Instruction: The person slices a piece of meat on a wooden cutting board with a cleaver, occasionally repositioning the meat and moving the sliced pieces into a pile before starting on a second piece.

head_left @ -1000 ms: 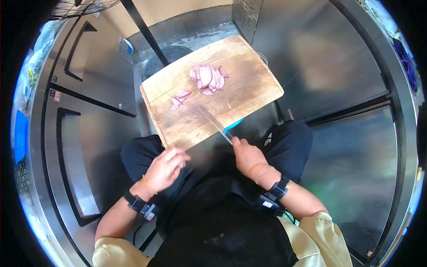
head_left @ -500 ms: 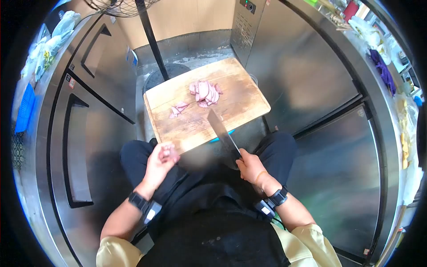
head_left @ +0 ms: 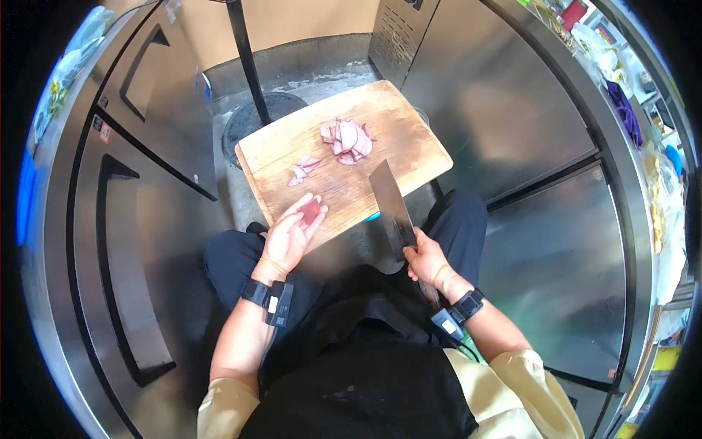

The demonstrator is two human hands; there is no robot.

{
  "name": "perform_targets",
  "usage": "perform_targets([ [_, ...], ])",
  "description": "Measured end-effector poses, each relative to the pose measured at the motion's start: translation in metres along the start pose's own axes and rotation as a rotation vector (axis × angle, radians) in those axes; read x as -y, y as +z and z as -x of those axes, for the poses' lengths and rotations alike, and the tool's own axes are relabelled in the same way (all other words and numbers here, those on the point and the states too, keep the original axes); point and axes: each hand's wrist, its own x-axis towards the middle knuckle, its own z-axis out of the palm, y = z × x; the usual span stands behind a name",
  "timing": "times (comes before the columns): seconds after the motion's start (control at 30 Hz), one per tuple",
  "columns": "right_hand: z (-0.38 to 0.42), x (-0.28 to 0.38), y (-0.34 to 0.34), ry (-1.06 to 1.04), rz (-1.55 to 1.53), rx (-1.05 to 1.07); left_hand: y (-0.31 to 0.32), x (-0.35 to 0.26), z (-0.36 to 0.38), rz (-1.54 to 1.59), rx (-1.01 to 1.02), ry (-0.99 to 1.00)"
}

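Observation:
My left hand (head_left: pixel 289 233) is palm up over the near left corner of a wooden cutting board (head_left: pixel 274 139). Its fingers hold a reddish-pink piece of food (head_left: pixel 311 211) with a smooth face. My right hand (head_left: pixel 425 257) grips the handle of a cleaver (head_left: pixel 392 205), whose broad blade points away from me and overlaps the board's near edge in this view. On the board lies a heap of pink slices with darker edges (head_left: pixel 346 139). A smaller group of slices (head_left: pixel 303 171) lies to its left, just beyond my left fingertips.
Steel cabinets stand close on the left (head_left: pixel 146 234) and right (head_left: pixel 504 95). Behind the board, a black pole (head_left: pixel 248 62) rises from a round dark base (head_left: pixel 232 128). Bags and other items line the right counter. My knees are below the board's near edge.
My left hand has moved forward and right over the board and turned palm up, showing the reddish piece. The cleaver has shifted slightly right and forward, its blade face turned more into view.

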Motion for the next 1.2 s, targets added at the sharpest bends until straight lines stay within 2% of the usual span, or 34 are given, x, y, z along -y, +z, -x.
perform_targets([
  [0.1, -0.001, 0.009, 0.010, -0.014, -0.011, 0.017, 0.002, -0.002, 0.011, -0.162, -0.086, 0.029],
  [0.23, -0.001, 0.031, 0.018, -0.024, 0.085, 0.010, -0.006, -0.006, 0.019, -0.271, -0.106, 0.073],
  [0.33, -0.003, 0.035, 0.022, -0.002, 0.048, -0.012, -0.012, -0.008, 0.018, -0.388, -0.214, 0.125],
  [0.43, -0.004, 0.026, 0.029, -0.071, 0.152, -0.045, -0.015, -0.003, 0.015, -0.351, -0.147, 0.175],
  [0.57, -0.016, -0.004, 0.035, -0.156, 0.362, -0.094, -0.018, 0.008, 0.011, -0.398, -0.195, 0.134],
  [0.7, 0.001, 0.021, 0.033, -0.020, 0.321, -0.021, -0.008, 0.017, 0.007, -0.465, -0.157, 0.161],
  [0.73, -0.003, 0.013, 0.031, -0.073, 0.364, -0.031, -0.006, 0.020, 0.006, -0.499, -0.155, 0.147],
  [0.87, -0.017, -0.013, 0.027, -0.201, 0.431, -0.045, -0.018, 0.034, -0.005, -0.667, -0.125, 0.147],
  [0.97, -0.024, -0.030, 0.021, -0.315, 0.411, -0.059, -0.024, 0.040, -0.015, -0.988, -0.158, 0.150],
  [1.07, -0.017, -0.015, 0.015, -0.220, 0.348, -0.001, -0.018, 0.044, -0.021, -1.081, -0.215, 0.121],
  [1.17, -0.017, -0.013, 0.010, -0.238, 0.349, 0.026, -0.025, 0.048, -0.029, -1.154, -0.278, 0.112],
  [1.2, -0.018, -0.013, 0.009, -0.239, 0.331, 0.033, -0.023, 0.047, -0.030, -1.275, -0.307, 0.161],
])
